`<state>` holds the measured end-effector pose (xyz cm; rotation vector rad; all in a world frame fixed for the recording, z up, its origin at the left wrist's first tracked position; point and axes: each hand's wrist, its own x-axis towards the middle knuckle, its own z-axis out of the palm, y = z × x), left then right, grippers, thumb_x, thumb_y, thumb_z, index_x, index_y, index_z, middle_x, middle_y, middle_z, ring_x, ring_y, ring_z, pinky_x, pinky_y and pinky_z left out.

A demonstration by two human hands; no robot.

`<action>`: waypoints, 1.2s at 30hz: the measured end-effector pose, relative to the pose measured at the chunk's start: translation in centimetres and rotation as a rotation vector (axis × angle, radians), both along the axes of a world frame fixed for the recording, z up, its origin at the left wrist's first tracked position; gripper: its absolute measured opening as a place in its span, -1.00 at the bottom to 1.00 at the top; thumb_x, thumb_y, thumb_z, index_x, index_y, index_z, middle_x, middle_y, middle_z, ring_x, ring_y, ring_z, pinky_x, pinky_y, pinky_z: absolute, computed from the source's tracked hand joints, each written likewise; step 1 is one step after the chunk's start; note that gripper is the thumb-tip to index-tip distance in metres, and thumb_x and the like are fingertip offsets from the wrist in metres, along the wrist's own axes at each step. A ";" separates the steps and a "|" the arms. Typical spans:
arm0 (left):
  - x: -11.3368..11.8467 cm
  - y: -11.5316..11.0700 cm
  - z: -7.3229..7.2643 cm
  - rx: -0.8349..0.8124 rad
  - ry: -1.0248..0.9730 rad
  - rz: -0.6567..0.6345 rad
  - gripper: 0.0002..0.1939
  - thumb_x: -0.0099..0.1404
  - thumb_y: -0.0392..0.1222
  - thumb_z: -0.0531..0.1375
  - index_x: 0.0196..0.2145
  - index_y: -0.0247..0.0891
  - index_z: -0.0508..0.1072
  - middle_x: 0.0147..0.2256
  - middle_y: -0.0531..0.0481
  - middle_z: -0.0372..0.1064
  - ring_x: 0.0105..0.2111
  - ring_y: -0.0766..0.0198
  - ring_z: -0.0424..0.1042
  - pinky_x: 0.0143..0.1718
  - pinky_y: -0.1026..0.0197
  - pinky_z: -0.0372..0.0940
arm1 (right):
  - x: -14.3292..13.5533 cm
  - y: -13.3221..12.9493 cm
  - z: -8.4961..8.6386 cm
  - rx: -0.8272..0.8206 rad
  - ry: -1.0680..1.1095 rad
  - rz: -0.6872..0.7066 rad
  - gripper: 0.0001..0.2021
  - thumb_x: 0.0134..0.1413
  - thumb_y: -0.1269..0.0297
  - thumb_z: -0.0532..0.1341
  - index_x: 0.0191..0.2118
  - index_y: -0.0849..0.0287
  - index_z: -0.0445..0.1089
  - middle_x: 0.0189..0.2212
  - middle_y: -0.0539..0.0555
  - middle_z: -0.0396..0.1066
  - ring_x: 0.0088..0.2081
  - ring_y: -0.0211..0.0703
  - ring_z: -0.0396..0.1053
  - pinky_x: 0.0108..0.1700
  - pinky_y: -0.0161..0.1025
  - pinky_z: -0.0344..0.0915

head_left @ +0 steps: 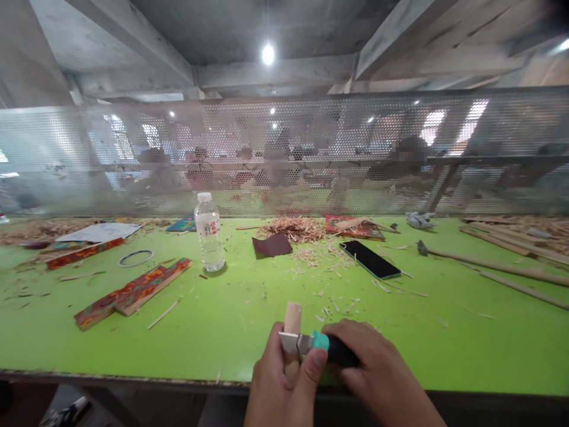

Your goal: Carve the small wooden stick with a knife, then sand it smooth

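Near the table's front edge, my left hand (282, 376) is closed around a small pale wooden stick (293, 317), which stands nearly upright with its top end showing. My right hand (373, 359) grips the black handle of a utility knife (338, 349). Its short metal blade points left and lies across the face of the wood. The tip of my left thumb rests against the knife's teal collar. The lower part of the wood is mostly hidden in my left hand.
On the green table (213, 344) stand a water bottle (208, 237), a black phone (370, 259), dark sandpaper (272, 245) and a shavings pile (293, 229). Painted wood strips (133, 290) lie left, a long-handled tool (489, 264) right. Behind rises a perforated metal screen (249, 148), with people beyond.
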<state>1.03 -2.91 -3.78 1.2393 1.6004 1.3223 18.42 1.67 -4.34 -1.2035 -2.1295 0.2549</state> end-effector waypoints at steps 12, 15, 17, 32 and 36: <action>0.8 0.6 1.9 -0.053 -0.263 -0.279 -0.27 0.22 0.33 0.33 0.12 -0.23 0.30 -0.51 0.23 0.14 -0.65 0.39 0.12 -0.64 0.38 0.11 | -0.5 -0.4 -0.6 0.104 0.034 -0.102 -0.53 -0.15 0.56 0.08 -0.09 0.07 0.46 -0.20 0.10 0.53 -0.15 0.02 0.42 -0.04 -0.06 0.28; 0.5 0.8 1.8 0.021 -0.137 -0.252 -0.34 0.22 0.31 0.34 0.01 -0.27 0.40 -0.46 0.12 0.27 -0.48 0.27 0.29 -0.42 0.33 0.24 | -0.5 -0.3 -1.1 0.128 0.053 -0.139 -0.54 -0.15 0.56 0.08 -0.11 0.08 0.47 -0.19 0.10 0.55 -0.14 0.02 0.43 -0.04 -0.07 0.29; 0.6 0.9 1.5 0.056 -0.089 -0.248 -0.39 0.24 0.31 0.32 -0.05 -0.29 0.43 -0.44 0.06 0.33 -0.41 0.21 0.33 -0.33 0.30 0.26 | -0.4 -0.2 -1.5 0.142 0.062 -0.201 -0.55 -0.15 0.56 0.08 -0.13 0.09 0.47 -0.18 0.11 0.55 -0.14 0.03 0.43 -0.04 -0.06 0.29; 2.6 0.7 0.1 0.038 -0.021 -0.121 -0.27 0.27 0.36 0.25 0.08 -0.36 0.41 -0.19 -0.27 0.54 -0.16 -0.12 0.49 -0.13 0.14 0.31 | -0.8 0.1 -1.1 0.216 0.134 -0.302 -0.81 0.11 0.44 0.11 -0.23 0.10 0.43 -0.34 0.08 0.51 -0.25 0.02 0.39 -0.13 -0.08 0.22; 3.4 0.7 0.3 0.059 -0.076 -0.146 -0.30 0.32 0.39 0.19 0.02 -0.36 0.43 -0.19 -0.30 0.55 -0.15 -0.12 0.51 -0.10 0.11 0.33 | -0.7 0.2 -1.5 0.216 0.116 -0.331 -0.84 0.18 0.41 0.11 -0.23 0.10 0.42 -0.36 0.08 0.49 -0.27 0.04 0.36 -0.15 -0.08 0.21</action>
